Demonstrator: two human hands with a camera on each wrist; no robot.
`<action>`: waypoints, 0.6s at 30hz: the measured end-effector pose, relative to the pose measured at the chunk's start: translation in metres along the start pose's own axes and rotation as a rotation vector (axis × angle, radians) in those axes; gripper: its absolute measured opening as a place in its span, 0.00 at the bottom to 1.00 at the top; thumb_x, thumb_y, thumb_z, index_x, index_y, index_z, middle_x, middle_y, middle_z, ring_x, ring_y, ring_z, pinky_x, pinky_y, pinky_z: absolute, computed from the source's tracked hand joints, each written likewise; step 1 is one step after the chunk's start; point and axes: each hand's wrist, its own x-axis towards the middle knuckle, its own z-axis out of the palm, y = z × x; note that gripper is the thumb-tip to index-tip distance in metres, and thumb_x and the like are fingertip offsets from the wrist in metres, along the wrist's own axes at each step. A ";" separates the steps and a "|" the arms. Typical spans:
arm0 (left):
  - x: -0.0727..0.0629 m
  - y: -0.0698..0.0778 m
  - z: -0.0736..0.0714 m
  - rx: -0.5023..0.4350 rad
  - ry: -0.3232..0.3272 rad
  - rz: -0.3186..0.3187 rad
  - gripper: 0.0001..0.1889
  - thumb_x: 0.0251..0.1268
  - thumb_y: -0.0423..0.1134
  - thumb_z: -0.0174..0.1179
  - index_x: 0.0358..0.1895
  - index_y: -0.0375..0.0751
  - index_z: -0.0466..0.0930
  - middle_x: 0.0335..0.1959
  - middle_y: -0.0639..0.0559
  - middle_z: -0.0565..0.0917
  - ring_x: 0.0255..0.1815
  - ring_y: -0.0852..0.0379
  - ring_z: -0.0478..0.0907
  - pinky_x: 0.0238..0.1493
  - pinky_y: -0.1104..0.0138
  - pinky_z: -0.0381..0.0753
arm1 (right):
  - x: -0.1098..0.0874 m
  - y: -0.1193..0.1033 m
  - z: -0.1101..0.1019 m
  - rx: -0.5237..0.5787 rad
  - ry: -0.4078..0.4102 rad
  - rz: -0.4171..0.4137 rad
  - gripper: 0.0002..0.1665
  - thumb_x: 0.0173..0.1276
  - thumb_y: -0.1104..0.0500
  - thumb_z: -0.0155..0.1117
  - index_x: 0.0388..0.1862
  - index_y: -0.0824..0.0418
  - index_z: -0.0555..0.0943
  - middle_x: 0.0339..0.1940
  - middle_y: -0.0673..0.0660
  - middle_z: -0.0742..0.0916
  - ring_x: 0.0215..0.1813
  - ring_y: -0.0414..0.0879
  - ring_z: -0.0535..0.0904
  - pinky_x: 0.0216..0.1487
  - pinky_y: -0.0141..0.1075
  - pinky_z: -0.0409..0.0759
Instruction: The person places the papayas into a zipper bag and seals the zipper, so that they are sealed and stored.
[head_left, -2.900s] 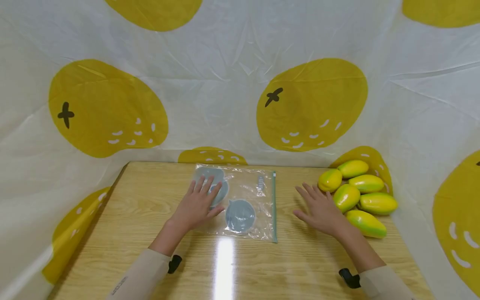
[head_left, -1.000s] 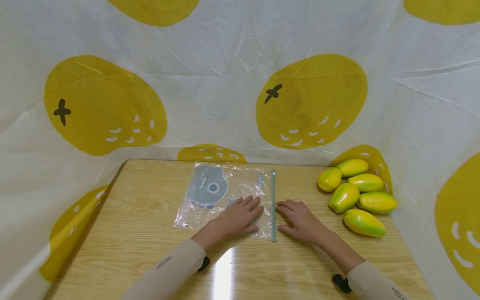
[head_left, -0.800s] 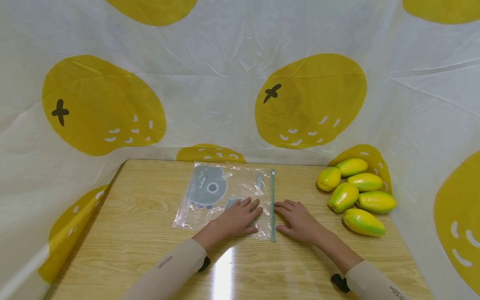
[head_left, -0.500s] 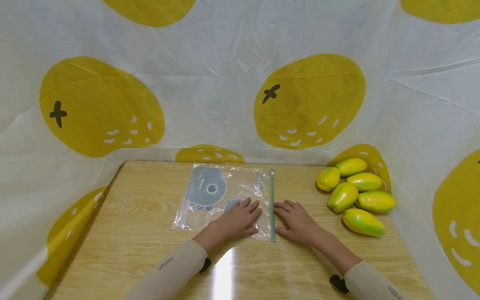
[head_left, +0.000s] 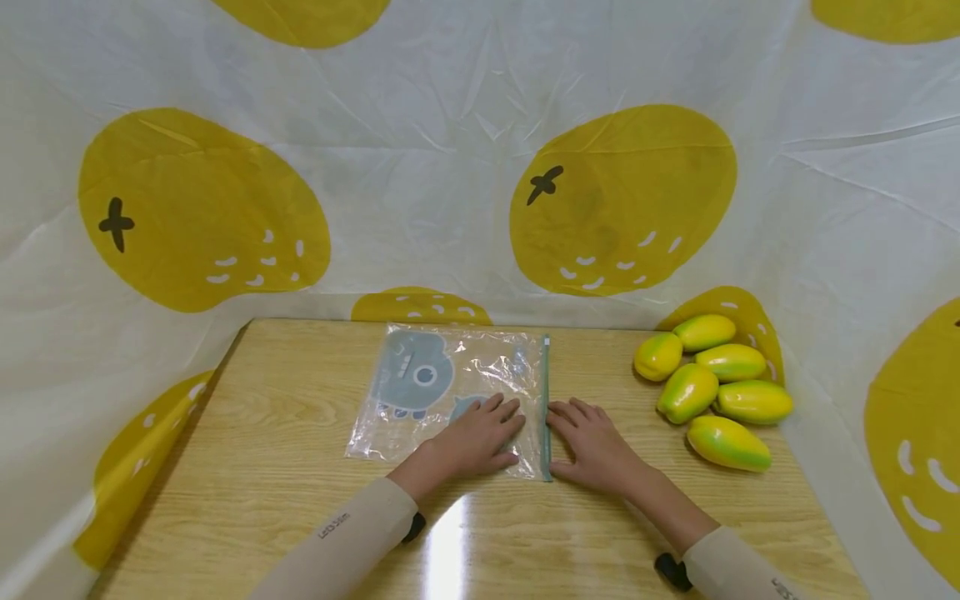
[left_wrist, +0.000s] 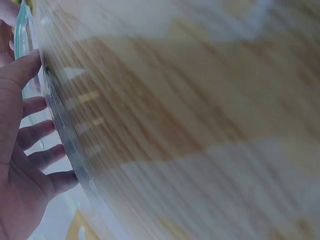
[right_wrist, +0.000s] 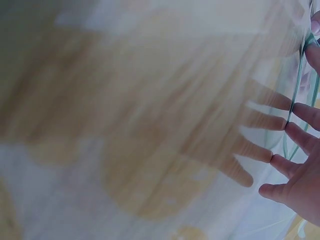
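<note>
A clear zip bag [head_left: 480, 354] with blue-grey cartoon prints lies flat on the wooden table, its green zip edge [head_left: 545, 367] facing right. My left hand [head_left: 472, 437] rests on the bag with spread fingers, over the lower print and left of the zip. Just across the zip is my right hand [head_left: 592, 446]. Its fingertips and thumb touch the zip edge, and its extended fingers [right_wrist: 305, 140] show beside the green strip in the right wrist view. In the left wrist view the left fingers [left_wrist: 42, 132] press down straight on the bag.
Several yellow-green mango-like fruits [head_left: 723, 442] lie in a group at the table's right back corner. A white cloth [head_left: 420, 208] with yellow fruit prints hangs behind the table and on both sides. Light glares off the table [head_left: 300, 467] near the front.
Both hands have moved toward the zip since the earliest frame: the left rightward across the bag, the right leftward away from the fruits. Lately the right thumb has come up against the zip.
</note>
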 end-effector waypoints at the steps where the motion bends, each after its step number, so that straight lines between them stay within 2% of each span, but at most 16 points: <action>1: 0.000 0.000 0.000 -0.007 0.000 -0.002 0.36 0.76 0.64 0.52 0.78 0.47 0.66 0.81 0.44 0.64 0.80 0.39 0.62 0.73 0.45 0.71 | 0.000 0.000 0.000 -0.004 0.000 0.001 0.47 0.63 0.36 0.73 0.73 0.60 0.74 0.77 0.61 0.74 0.77 0.70 0.65 0.70 0.73 0.64; 6: 0.000 0.001 -0.003 -0.047 -0.004 -0.017 0.35 0.75 0.63 0.54 0.77 0.48 0.67 0.81 0.45 0.64 0.80 0.39 0.62 0.73 0.44 0.71 | 0.000 0.003 0.002 0.000 -0.008 0.016 0.49 0.62 0.33 0.72 0.74 0.59 0.73 0.78 0.62 0.72 0.78 0.68 0.64 0.71 0.72 0.64; 10: 0.002 0.003 -0.004 -0.094 0.019 -0.047 0.33 0.73 0.62 0.57 0.74 0.48 0.70 0.80 0.45 0.66 0.80 0.40 0.63 0.72 0.43 0.71 | 0.001 0.005 0.003 0.024 -0.009 0.021 0.51 0.60 0.33 0.73 0.74 0.59 0.73 0.79 0.63 0.70 0.78 0.68 0.63 0.72 0.70 0.63; 15: 0.008 0.010 -0.003 -0.170 0.074 -0.132 0.32 0.75 0.63 0.53 0.71 0.44 0.74 0.75 0.46 0.72 0.76 0.43 0.67 0.70 0.44 0.73 | 0.002 0.007 0.004 0.024 -0.017 0.023 0.53 0.59 0.32 0.73 0.75 0.60 0.72 0.80 0.63 0.69 0.78 0.68 0.63 0.73 0.68 0.63; 18: 0.014 0.014 -0.003 -0.179 0.112 -0.189 0.33 0.76 0.64 0.51 0.70 0.43 0.75 0.71 0.48 0.75 0.72 0.46 0.70 0.68 0.48 0.76 | 0.002 0.007 0.004 0.017 -0.018 0.020 0.54 0.59 0.32 0.74 0.76 0.60 0.72 0.80 0.63 0.69 0.78 0.68 0.63 0.73 0.68 0.63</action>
